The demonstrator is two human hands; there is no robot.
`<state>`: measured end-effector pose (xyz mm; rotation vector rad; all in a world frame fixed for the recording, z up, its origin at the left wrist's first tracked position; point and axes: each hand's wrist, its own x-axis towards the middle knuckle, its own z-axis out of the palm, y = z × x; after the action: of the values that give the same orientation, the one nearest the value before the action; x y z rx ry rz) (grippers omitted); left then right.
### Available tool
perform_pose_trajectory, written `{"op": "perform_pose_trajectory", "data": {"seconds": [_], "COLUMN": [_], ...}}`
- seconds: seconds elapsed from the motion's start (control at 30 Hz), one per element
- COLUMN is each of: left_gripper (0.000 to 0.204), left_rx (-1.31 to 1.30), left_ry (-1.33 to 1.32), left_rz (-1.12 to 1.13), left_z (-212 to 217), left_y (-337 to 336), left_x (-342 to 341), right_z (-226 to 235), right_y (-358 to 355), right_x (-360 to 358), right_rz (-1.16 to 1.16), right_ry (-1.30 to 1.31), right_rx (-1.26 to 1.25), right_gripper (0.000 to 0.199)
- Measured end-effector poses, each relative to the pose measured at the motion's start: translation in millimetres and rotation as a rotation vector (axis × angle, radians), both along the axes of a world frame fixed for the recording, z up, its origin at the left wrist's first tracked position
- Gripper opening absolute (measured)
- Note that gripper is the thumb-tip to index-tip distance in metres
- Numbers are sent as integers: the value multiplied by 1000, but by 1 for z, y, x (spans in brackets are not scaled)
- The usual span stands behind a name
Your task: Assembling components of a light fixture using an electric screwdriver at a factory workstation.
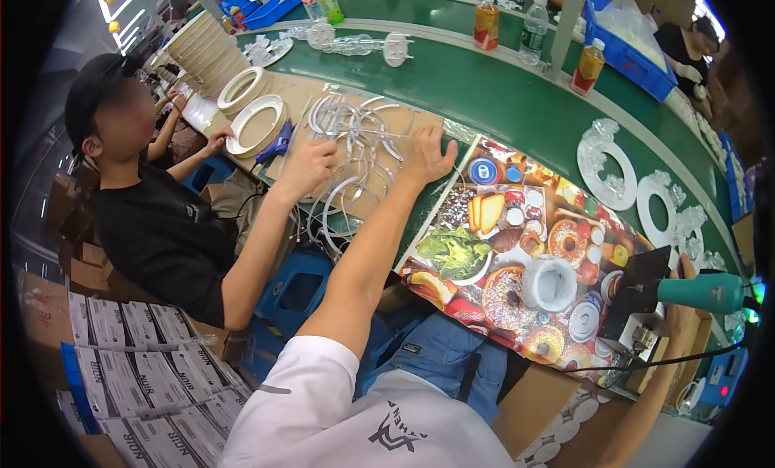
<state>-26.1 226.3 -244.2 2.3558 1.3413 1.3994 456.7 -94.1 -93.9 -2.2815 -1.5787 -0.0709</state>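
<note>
The left hand (429,155) is half-curled, its hold unclear, at the tangled white strips (355,135) on cardboard (401,113) at the bench's (476,89) left, where tugging one could drag its overlapping neighbours, while the right hand (683,316) meets the teal tool (701,292) at right, grip unclear.

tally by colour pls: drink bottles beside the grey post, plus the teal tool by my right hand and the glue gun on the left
Orange drink bottles: 2
Clear drink bottle: 1
Teal tool: 1
Blue-purple glue gun: 1
Total: 5
</note>
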Motion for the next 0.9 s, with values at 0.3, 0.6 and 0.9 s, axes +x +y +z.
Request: {"op": "perform_pose_trajectory", "data": {"seconds": [0.3,0.6,0.9], "left_gripper": [38,29,29], "left_rx": [160,-87,-431], "left_ry": [205,153,9], "left_rz": [4,-41,-405], "left_z": [-12,25,52], "left_y": [11,9,-100], "left_x": [25,32,127], "right_z": [-31,2,-4], "right_y": [-19,-6,-3], "right_x": [49,-9,-10], "right_rz": [99,103,86], "right_ry": [-570,-25,-35], "right_rx": [-402,205,181], "right_gripper": [21,38,41]}}
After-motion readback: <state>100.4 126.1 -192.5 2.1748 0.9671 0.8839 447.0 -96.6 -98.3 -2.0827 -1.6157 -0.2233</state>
